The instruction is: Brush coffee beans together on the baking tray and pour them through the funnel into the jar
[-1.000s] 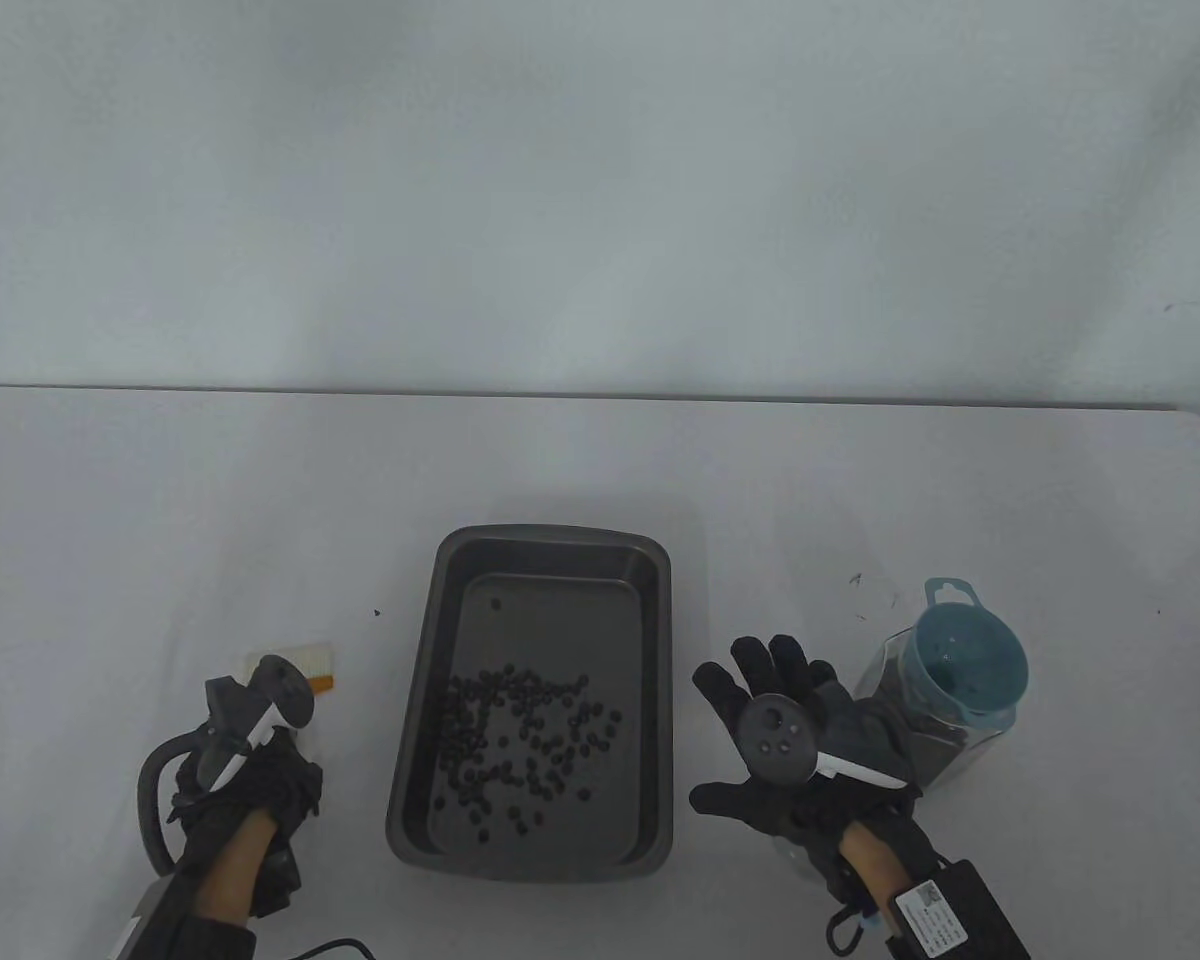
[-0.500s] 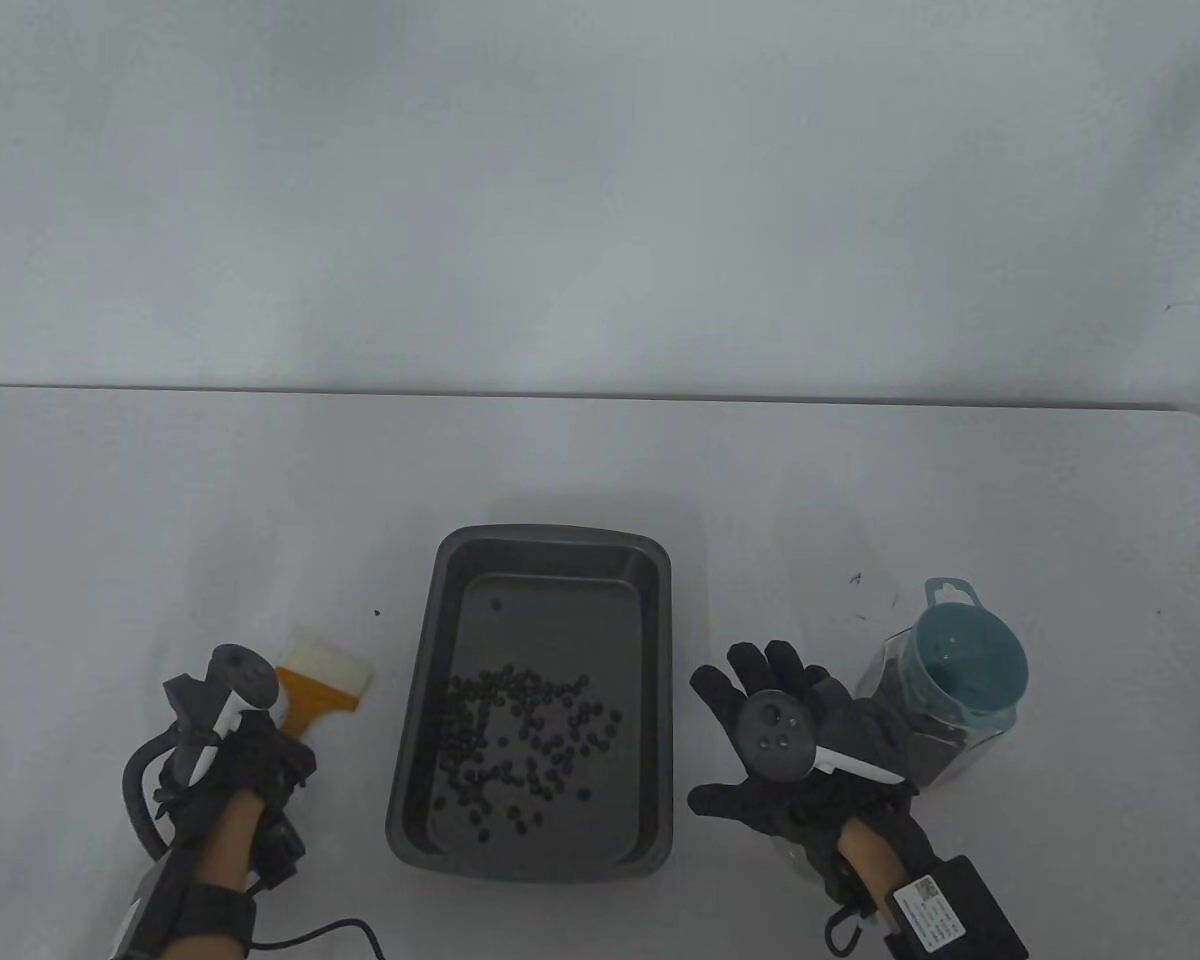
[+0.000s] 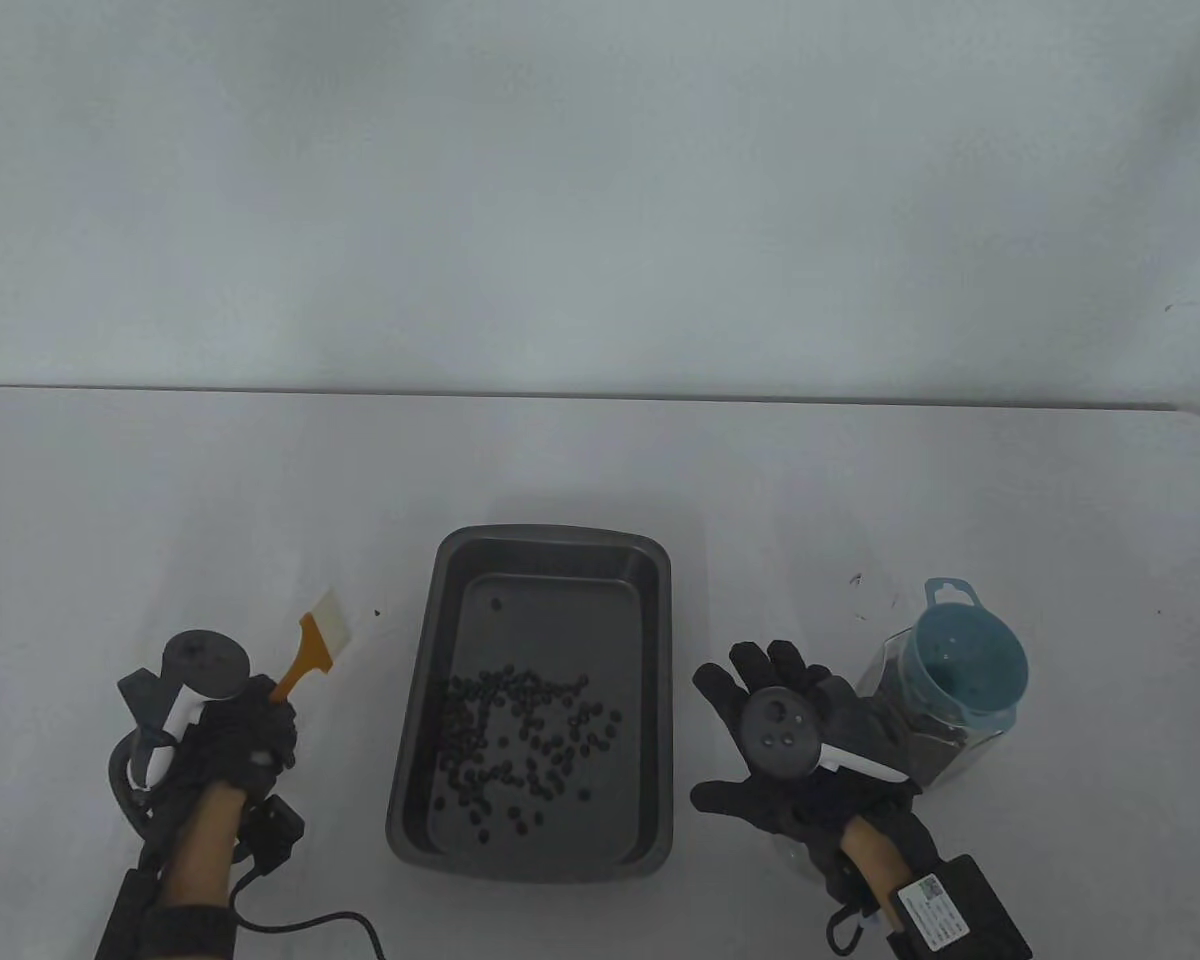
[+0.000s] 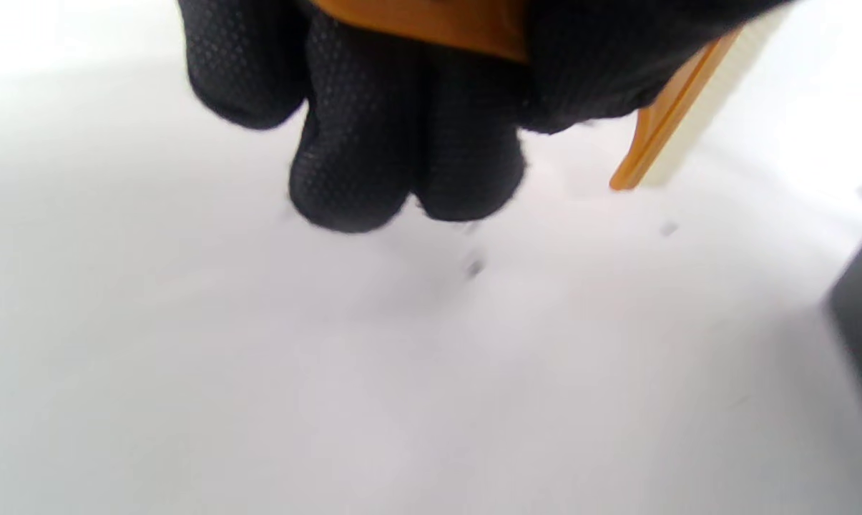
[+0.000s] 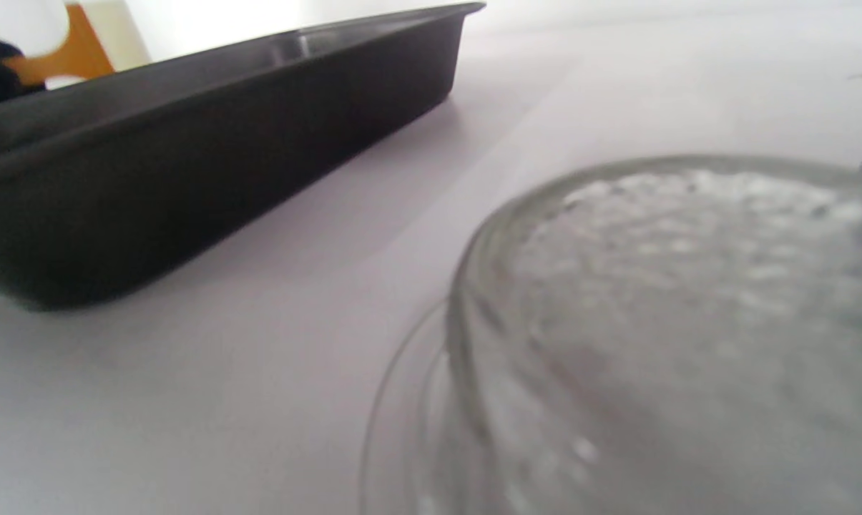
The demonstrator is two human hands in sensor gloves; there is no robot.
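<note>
A dark baking tray (image 3: 550,538) sits in the middle of the table, with several coffee beans (image 3: 520,730) scattered over its near half. Left of the tray, my left hand (image 3: 245,725) grips the orange handle of a brush (image 3: 305,650); the white bristles point up and away. The left wrist view shows my curled fingers (image 4: 402,143) round the orange handle (image 4: 667,114). My right hand (image 3: 775,700) lies flat with spread fingers between the tray and the jar (image 3: 900,690). A blue funnel (image 3: 965,665) stands in the jar's mouth.
A round glass piece (image 5: 652,322), perhaps the jar's lid, lies on the table under my right wrist, partly visible (image 3: 790,855). In the right wrist view the tray's side wall (image 5: 223,143) is close on the left. A cable (image 3: 310,920) trails at the near left edge.
My left hand has lifted the brush off the table and swung it so the bristles point up and away. The hand shifted slightly left. The right hand has stayed put.
</note>
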